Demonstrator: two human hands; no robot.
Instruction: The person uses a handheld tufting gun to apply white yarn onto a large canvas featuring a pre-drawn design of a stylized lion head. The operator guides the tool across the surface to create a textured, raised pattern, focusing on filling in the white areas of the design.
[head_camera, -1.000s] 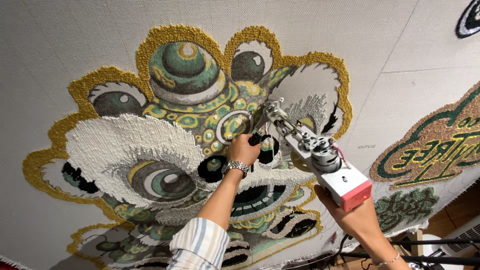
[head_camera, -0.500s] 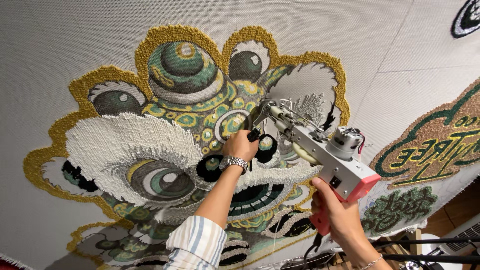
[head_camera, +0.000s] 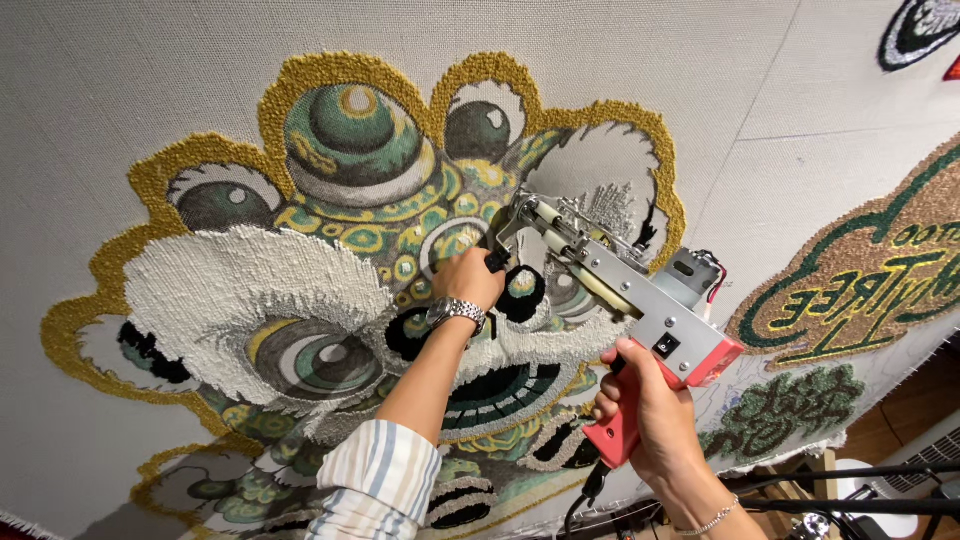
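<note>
my right hand (head_camera: 640, 415) is wrapped tight round the red handle of the tufting gun (head_camera: 625, 290), a firm closed grip with the cord trailing out below; my left hand (head_camera: 470, 280) is closed on the dark front handle near the needle end, steadying the nose, a metal wristwatch (head_camera: 455, 312) and striped sleeve (head_camera: 385, 480) below it; the gun lies slanted up and to the left, its tip against the stretched grey backing cloth (head_camera: 130, 110) in the middle of the lion-head design (head_camera: 330, 260); i judge the piece well along: the golden outline, the green round eyes, the white shaggy brow and the dark mouth band all look filled with yarn; what seems left is the pale patch at the upper right of the head, just above the gun, where only sketched lines show, and a few small gaps near the tip; beside it, to the right, a green and brown lettered patch (head_camera: 860, 280) and a small green tufted shape (head_camera: 790, 410) sit apart on the same cloth.
</note>
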